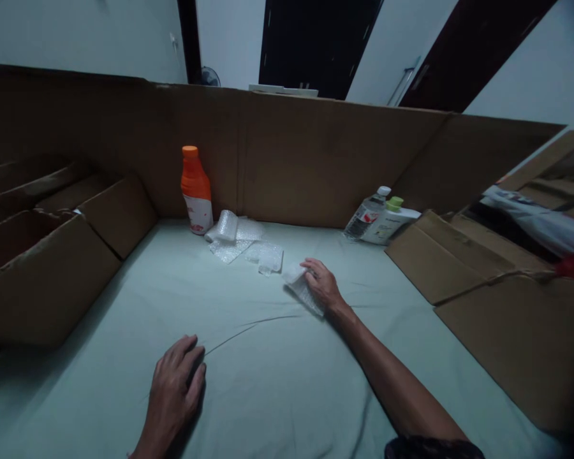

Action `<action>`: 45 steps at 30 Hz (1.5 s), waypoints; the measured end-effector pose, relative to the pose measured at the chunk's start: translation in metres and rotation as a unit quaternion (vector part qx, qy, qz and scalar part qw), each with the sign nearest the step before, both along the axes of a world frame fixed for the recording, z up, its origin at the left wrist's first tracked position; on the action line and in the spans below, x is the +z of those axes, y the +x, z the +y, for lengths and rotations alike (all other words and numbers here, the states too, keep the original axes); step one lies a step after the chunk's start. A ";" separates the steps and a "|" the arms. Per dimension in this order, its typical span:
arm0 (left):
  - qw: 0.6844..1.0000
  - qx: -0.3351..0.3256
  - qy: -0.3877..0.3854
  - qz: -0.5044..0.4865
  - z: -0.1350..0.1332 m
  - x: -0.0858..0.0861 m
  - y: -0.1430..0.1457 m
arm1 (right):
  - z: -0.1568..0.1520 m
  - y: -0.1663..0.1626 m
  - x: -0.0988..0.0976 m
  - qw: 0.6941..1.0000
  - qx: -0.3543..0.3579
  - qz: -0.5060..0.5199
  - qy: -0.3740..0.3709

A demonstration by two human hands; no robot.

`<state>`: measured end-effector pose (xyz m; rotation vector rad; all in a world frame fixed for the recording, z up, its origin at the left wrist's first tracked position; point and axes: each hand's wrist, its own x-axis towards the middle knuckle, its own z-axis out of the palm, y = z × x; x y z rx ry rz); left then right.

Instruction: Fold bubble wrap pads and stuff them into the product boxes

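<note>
My right hand reaches forward over the pale green sheet and its fingers close on a piece of bubble wrap. My left hand lies flat on the sheet near me, fingers together and stretched out, holding nothing. More bubble wrap pieces lie ahead of the right hand, one of them rolled. An orange bottle with a white label stands upright behind them against the cardboard wall.
A clear bottle and a white bottle with a green cap lean at the back right. Open cardboard boxes stand at the left. Flattened cardboard and a box with packages are at the right.
</note>
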<state>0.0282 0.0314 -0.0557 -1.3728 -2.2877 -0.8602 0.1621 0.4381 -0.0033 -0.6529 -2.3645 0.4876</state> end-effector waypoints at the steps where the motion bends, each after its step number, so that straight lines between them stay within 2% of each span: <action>1: 1.000 0.000 0.001 0.000 0.000 0.000 0.000 | -0.012 -0.003 0.006 1.000 0.026 -0.001 -0.001; 6: 0.999 0.010 0.006 -0.041 -0.001 0.006 0.000 | -0.083 -0.031 0.038 0.982 0.186 0.034 -0.026; 9: 0.996 0.013 0.029 -0.086 -0.003 0.008 0.000 | -0.103 -0.047 0.045 0.969 0.235 0.050 -0.065; 12: 0.992 0.015 0.052 -0.116 -0.005 0.008 0.000 | -0.095 -0.052 0.033 0.975 0.194 0.010 -0.104; 15: 0.988 0.012 0.065 -0.141 -0.005 0.009 -0.003 | -0.069 -0.046 0.013 0.986 0.118 -0.016 -0.120; 19: 0.971 0.002 0.050 -0.233 -0.003 0.023 -0.018 | -0.036 -0.033 -0.007 0.992 0.039 -0.016 -0.119; 23: 0.927 0.074 0.020 -0.368 0.010 0.042 -0.040 | -0.023 -0.035 -0.014 0.992 0.001 -0.026 -0.123; 27: 0.909 0.174 0.095 -0.366 0.026 0.041 -0.054 | -0.014 -0.057 -0.013 0.991 -0.023 -0.044 -0.122; 29: 0.905 0.205 0.118 -0.353 0.030 0.034 -0.056 | -0.010 -0.071 -0.012 0.991 -0.028 -0.047 -0.123; 33: 0.898 0.206 0.146 -0.361 0.028 0.024 -0.053 | -0.009 -0.093 -0.011 0.991 -0.008 -0.035 -0.131; 39: 0.898 0.195 0.160 -0.362 0.027 0.027 -0.049 | -0.025 -0.114 -0.004 0.984 0.059 0.025 -0.167; 45: 0.905 0.188 0.157 -0.348 0.029 0.029 -0.052 | -0.027 -0.177 0.017 0.968 0.085 0.084 -0.222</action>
